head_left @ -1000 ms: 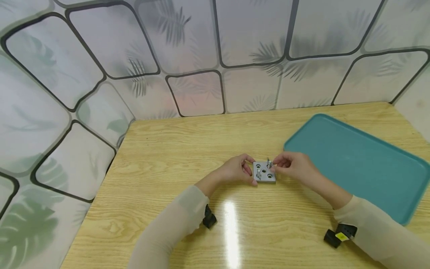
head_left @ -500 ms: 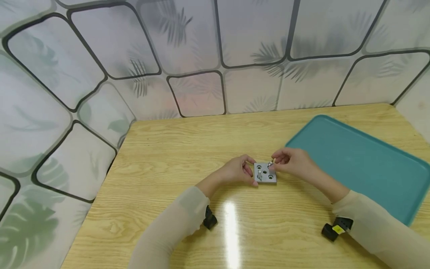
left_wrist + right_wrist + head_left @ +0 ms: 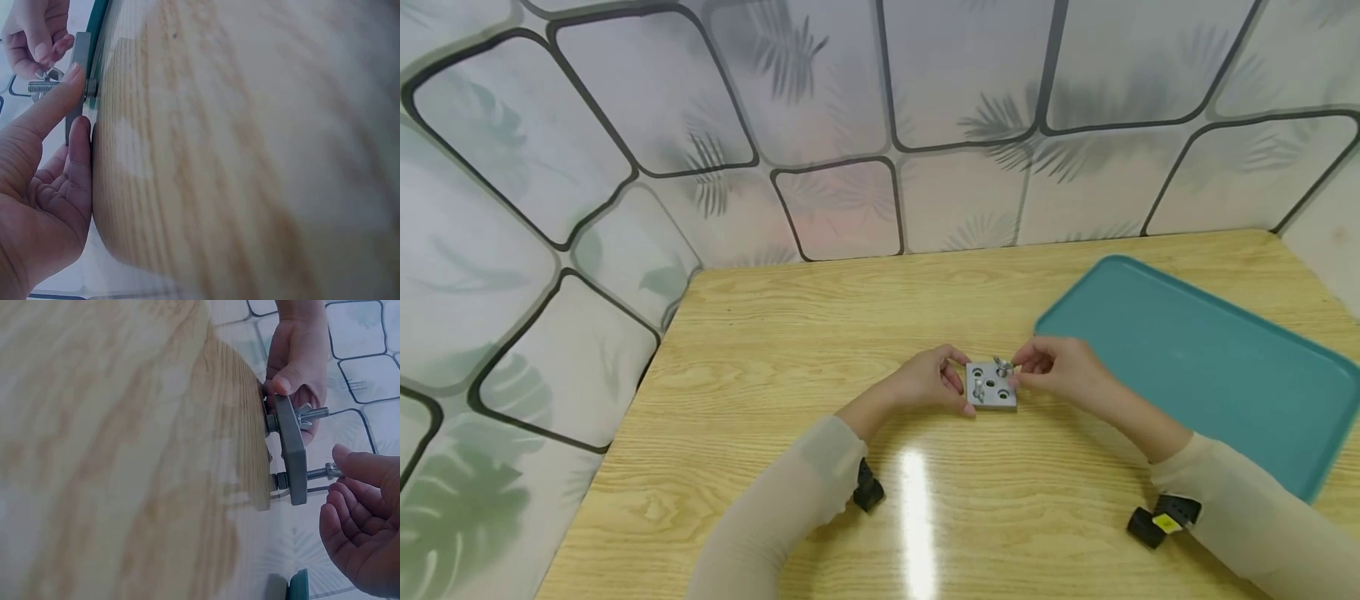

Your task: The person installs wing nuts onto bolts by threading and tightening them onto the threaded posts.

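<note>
My left hand (image 3: 934,382) holds a small grey metal plate (image 3: 977,403) by its left edge, thumb at the near corner and fingers at the far one. The plate has several round holes. Two bolts pass through it, their heads on the table side in the right wrist view. One bolt (image 3: 320,413) carries a wing nut (image 3: 304,417) down against the plate. On the other bolt (image 3: 317,474), a wing nut (image 3: 334,470) sits near the free end. My right hand (image 3: 1054,367) pinches that nut between thumb and index finger, the other fingers curled below.
A teal tray (image 3: 1195,367) lies on the right of the wooden table (image 3: 805,333), close behind the right forearm. A patterned wall covering (image 3: 962,200) rises along the back and left. Each wrist wears a black camera (image 3: 868,492).
My right hand rose a little with its fingers over the far-right bolt, then came back down and right. The wing nut there has turned. The left hand and plate stay put.
</note>
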`<state>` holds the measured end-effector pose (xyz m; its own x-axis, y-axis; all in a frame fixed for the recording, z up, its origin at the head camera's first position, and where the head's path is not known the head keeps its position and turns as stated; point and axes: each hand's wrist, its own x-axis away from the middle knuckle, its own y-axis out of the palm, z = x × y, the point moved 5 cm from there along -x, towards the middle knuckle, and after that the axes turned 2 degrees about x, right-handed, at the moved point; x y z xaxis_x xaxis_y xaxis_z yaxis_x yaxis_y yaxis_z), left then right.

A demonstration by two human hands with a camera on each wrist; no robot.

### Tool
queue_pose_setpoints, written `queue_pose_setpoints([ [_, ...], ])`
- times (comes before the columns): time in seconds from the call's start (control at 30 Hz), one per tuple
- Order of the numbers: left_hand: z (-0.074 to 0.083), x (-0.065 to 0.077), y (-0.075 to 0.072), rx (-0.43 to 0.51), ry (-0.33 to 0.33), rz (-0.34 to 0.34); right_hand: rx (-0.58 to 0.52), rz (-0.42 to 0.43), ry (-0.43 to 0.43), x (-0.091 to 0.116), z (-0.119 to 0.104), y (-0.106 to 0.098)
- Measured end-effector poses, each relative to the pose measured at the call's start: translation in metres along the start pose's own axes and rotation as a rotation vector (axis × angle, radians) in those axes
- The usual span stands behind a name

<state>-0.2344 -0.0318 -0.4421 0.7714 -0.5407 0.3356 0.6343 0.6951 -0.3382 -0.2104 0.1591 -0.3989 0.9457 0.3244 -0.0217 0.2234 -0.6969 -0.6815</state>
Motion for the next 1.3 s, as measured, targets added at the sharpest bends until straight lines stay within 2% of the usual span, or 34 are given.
queue_pose_setpoints([
  [0.37,0.0,0.001,0.0,0.005,-0.004,0.001,0.001,0.008,-0.01,-0.004,0.008,-0.008],
  [0.8,0.001,0.001,0.0,0.007,-0.01,0.003,0.007,-0.007,-0.009,-0.014,0.002,0.001],
  [1.3,0.002,0.001,0.0,0.001,-0.017,0.005,0.006,-0.023,-0.053,-0.001,0.003,0.0],
])
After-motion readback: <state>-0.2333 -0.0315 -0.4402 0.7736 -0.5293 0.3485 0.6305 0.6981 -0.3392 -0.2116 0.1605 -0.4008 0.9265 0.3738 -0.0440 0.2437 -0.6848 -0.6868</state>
